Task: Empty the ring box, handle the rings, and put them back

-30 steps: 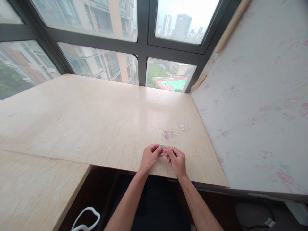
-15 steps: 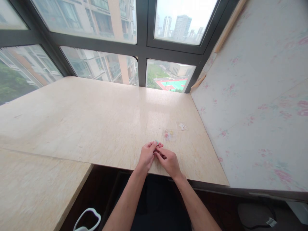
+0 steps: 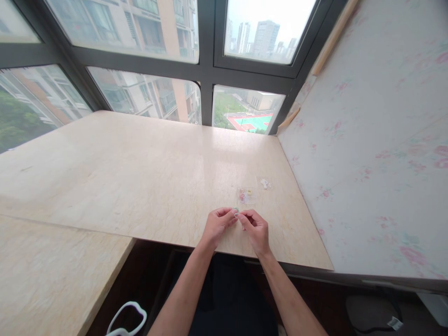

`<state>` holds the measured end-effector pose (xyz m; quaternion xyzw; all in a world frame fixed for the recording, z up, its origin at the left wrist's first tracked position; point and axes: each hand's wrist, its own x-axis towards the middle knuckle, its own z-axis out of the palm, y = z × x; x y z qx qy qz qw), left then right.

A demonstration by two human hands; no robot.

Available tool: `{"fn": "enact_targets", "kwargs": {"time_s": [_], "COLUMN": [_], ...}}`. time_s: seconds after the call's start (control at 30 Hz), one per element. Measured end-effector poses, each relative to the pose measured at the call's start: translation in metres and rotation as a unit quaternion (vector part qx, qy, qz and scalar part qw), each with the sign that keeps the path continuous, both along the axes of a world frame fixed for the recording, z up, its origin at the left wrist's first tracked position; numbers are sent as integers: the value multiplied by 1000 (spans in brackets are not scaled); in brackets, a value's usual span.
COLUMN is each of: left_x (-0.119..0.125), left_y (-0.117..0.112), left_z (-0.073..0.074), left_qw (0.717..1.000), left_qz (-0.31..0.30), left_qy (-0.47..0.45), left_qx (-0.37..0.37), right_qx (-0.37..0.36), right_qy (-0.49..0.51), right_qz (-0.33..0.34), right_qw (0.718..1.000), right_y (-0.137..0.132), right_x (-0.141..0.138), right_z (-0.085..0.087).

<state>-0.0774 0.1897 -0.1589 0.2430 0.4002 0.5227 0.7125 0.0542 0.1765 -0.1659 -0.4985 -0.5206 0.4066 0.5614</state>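
Observation:
My left hand (image 3: 217,226) and my right hand (image 3: 255,228) meet over the near edge of the beige marble table (image 3: 140,172). Both pinch a tiny greenish ring-like piece (image 3: 236,211) between their fingertips. Just beyond the hands lies a small clear plastic bag (image 3: 246,195) with red and yellow bits inside. A second small clear bag with a white piece (image 3: 265,184) lies a little farther to the right.
A wall with faded pink flowers (image 3: 367,140) rises along the table's right side. Dark-framed windows (image 3: 206,70) run behind the table. A lower beige surface (image 3: 45,275) sits at the left. A white loop-shaped object (image 3: 126,319) shows below the table edge.
Half a second ago the hands were bunched together slightly left; now they have shifted right and spread a little, still pinching the small piece between them.

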Motion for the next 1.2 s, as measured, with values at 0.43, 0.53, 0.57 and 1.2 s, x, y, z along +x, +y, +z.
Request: {"fn": "enact_targets", "kwargs": {"time_s": [0.43,0.53,0.57,1.2], "left_x": [-3,-1,-1,10], "left_y": [-3,-5,-6,-13], "left_z": [-5,-5,-5,-8], "left_qw": [998,994,992,982], "left_qz": [-33,-34,-38,36], "left_qy": [40,95,105,150], "left_qx": [38,49,54,112], "right_qx": [-10,-10,-9,79], "right_qy": [-7,-9,-10,-121], "right_qz": [-25,-28,-29,-8], "right_qw": [1000,1000,999,990], "right_y": [1,1,2,0], "right_x": [0,-1,-1,-1], "right_z": [-1,-2,-3,-11]}}
